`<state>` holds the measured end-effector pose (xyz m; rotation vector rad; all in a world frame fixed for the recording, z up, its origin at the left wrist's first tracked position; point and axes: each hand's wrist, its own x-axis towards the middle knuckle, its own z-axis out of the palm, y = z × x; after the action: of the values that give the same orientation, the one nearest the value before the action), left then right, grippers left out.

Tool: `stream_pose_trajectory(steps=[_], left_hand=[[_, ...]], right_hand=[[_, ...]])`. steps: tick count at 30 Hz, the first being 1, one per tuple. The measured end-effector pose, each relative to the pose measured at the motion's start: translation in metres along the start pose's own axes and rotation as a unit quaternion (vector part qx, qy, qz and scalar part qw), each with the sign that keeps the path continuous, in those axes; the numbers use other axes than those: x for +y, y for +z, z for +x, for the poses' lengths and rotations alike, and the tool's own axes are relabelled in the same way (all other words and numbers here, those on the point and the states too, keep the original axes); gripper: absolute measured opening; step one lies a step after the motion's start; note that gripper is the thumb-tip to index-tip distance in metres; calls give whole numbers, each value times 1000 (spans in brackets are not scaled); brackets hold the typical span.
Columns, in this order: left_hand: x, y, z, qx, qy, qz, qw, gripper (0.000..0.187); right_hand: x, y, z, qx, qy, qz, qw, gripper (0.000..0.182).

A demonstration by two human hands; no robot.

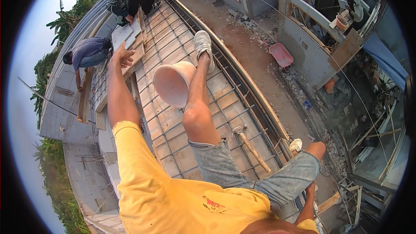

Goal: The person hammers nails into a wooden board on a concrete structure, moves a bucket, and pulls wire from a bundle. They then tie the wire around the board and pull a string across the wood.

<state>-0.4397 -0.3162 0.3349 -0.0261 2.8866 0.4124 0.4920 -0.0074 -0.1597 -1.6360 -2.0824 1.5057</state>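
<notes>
My left hand (pixel 123 56) is stretched out over the rebar grid, its fingers apart and nothing in them. Below and right of it, a pale pinkish bucket (pixel 171 86) lies tipped on its side against my leg. A hammer (pixel 251 149) with a wooden handle rests on the rebar grid (pixel 173 141), near my bent knees. My right hand (pixel 310 188) is low at the right, beside my thigh; its fingers are mostly hidden by the leg.
One person (pixel 128 0) sits at the top of the deck; another (pixel 89 52) bends over a plank (pixel 85 97). A long formwork edge (pixel 242 71) borders a drop to rubble and a pink wheelbarrow (pixel 281 55). A third person (pixel 356 8) is at the upper right.
</notes>
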Motion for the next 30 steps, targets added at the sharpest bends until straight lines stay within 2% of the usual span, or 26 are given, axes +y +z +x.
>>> stream_pose_trajectory(steps=[3,6,7,9,12,15,19,22,24,26,29,30], left_hand=[[-2,4,1,25,-7,8,1000,88],[-4,7,-3,98,18,9,995,87],[-12,7,12,140,41,36,989,85],[-40,6,55,222,83,89,967,83],[-15,0,12,286,80,90,951,80],[-8,-5,5,341,71,52,936,75],[-17,-15,12,394,98,-40,913,71],[-31,-28,28,444,82,-102,886,66],[-38,-38,33,509,74,-71,854,65],[-45,-45,36,553,88,-44,827,66],[-52,-57,45,568,91,-115,810,69],[-56,-60,48,539,74,-181,819,80]], right_hand=[[0,0,0,1,-35,-12,999,43],[13,0,2,10,-15,-8,1000,46],[25,-1,9,17,55,101,993,47],[41,-3,23,30,189,311,931,51],[-27,-7,26,216,146,238,936,54],[-117,-16,32,270,84,129,950,54],[-210,-15,38,226,0,8,974,56],[-230,-8,41,227,-56,-127,964,55],[-236,-4,39,245,-102,-200,943,54],[-251,-1,41,232,-143,-240,932,53],[-269,14,52,188,-160,-243,938,53],[-275,21,59,167,-162,-235,944,53]])
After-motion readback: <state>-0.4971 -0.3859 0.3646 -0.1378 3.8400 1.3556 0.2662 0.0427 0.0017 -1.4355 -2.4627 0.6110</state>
